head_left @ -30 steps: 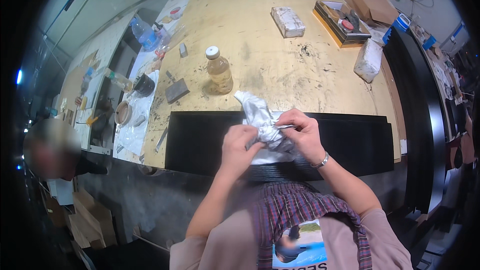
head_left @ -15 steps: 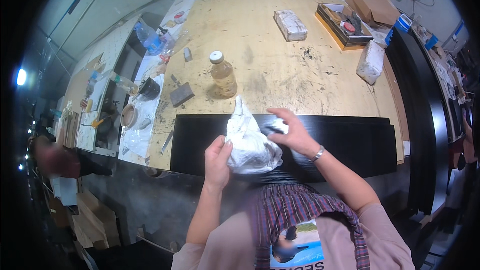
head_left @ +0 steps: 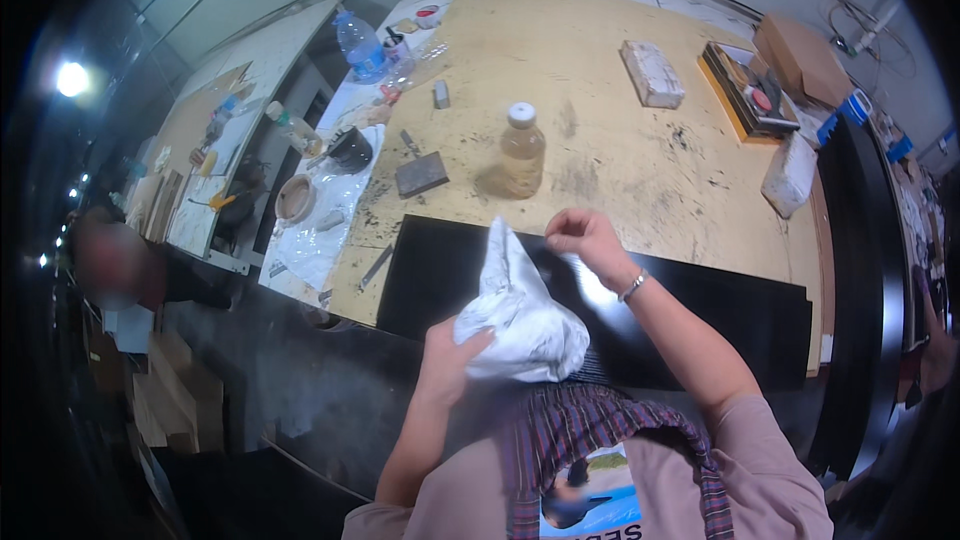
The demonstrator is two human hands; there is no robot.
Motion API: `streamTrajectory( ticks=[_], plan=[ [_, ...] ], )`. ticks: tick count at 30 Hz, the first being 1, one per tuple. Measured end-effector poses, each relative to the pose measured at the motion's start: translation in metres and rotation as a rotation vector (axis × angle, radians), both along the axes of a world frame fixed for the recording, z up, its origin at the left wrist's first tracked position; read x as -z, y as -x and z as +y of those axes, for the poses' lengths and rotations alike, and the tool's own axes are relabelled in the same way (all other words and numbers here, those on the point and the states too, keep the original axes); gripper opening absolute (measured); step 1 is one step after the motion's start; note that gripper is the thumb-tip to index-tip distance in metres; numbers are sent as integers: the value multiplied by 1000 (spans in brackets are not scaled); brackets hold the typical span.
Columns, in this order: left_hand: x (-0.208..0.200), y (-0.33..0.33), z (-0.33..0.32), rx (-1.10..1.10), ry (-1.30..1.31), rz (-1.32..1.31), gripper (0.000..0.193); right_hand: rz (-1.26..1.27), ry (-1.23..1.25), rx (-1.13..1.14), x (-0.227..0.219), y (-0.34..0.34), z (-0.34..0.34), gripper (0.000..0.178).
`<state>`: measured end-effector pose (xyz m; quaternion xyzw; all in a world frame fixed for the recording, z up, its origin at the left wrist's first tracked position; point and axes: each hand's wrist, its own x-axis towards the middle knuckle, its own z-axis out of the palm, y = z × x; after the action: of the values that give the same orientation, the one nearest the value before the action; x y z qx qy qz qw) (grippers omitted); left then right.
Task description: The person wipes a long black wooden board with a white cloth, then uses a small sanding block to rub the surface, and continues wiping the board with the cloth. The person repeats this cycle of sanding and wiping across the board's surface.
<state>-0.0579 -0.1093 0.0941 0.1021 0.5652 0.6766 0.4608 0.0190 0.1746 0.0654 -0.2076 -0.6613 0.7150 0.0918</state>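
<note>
My left hand [head_left: 448, 352] is closed around the lower left side of a bunched white cloth [head_left: 528, 325], whose pointed tip stands up. The cloth is over the left part of a glossy black board [head_left: 700, 315] along the near side of the table. To the right of the tip, my right hand [head_left: 592, 245] hovers over the board's far edge, apart from the cloth. Its fingers are curled in and pressed together; whether anything is in them cannot be made out. Beyond the board stands a white-capped plastic bottle [head_left: 522, 155] of yellowish liquid.
A grey block [head_left: 422, 175] lies left of the bottle. Farther left are a dark cup [head_left: 350, 150], a round bowl [head_left: 295, 200] and a blue-tinted water bottle [head_left: 360, 45]. Wrapped blocks [head_left: 652, 75] and an open box [head_left: 750, 95] sit at far right. Another person [head_left: 110, 260] is at left.
My right hand's spread fingers have closed, and it has drawn away from the cloth. The cloth and my left hand have come lower, toward me. The view has shifted, moving the table rightward.
</note>
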Motion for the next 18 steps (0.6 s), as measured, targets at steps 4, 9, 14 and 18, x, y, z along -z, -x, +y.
streamTrajectory(
  ticks=[4, 9, 14, 18],
  plan=[
    [-6, 16, -25, -313, -246, -84, 43, -55, -426, 328, 46, 65, 43, 68],
    [-18, 35, -50, -510, -384, -88, 45, 219, -137, 339, 44, 145, 52, 86],
    [-10, 51, -43, -546, -388, -172, 46, 44, -442, 176, 25, 167, 48, 80],
    [15, 70, -29, -471, -317, -199, 49, 42, -888, -50, -23, 140, 4, 73]
  ],
)
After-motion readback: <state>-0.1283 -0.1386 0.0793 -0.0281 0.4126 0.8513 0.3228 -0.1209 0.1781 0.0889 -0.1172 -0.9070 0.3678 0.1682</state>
